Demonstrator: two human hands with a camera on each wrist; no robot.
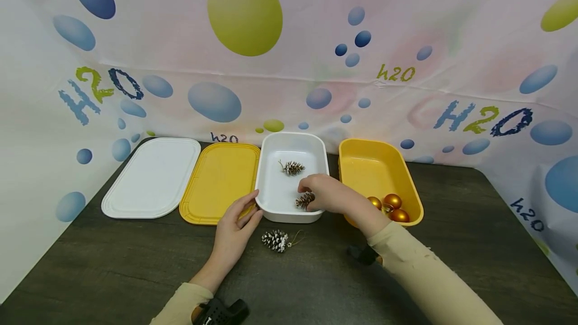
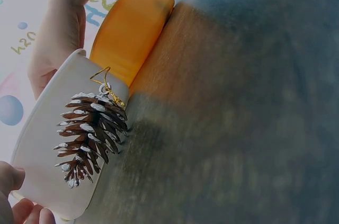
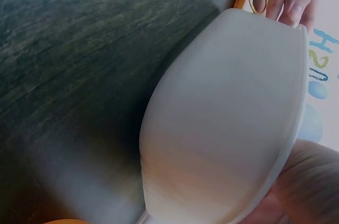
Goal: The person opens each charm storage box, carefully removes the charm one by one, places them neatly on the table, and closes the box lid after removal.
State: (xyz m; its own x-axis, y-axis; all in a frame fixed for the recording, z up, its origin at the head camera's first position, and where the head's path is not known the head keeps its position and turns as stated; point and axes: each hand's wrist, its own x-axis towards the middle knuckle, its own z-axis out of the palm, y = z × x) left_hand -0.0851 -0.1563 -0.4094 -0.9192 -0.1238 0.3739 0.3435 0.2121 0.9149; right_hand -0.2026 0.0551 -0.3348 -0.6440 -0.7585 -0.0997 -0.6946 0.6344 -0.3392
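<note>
In the head view, my right hand (image 1: 327, 193) reaches over the front right of a white plastic container (image 1: 274, 208), thumb and fingers around a brown pinecone (image 1: 304, 200) near its floor. A second pinecone (image 1: 293, 168) with a string loop lies farther back inside. My left hand (image 1: 236, 225) touches the container's front left corner with its fingertips, the fingers fairly straight. On the dark table in front lies a white-tipped pinecone (image 1: 275, 240) with a gold string, large in the left wrist view (image 2: 87, 139). In the right wrist view, the container wall (image 3: 228, 107) hides my right fingertips.
Right of the white container stands a yellow container (image 1: 368, 167) with several gold baubles (image 1: 399, 215) in its front end. To the left lie a yellow lid (image 1: 221, 179) and a white lid (image 1: 151, 177). A printed backdrop (image 1: 289, 89) rises behind the dark table (image 1: 298, 285).
</note>
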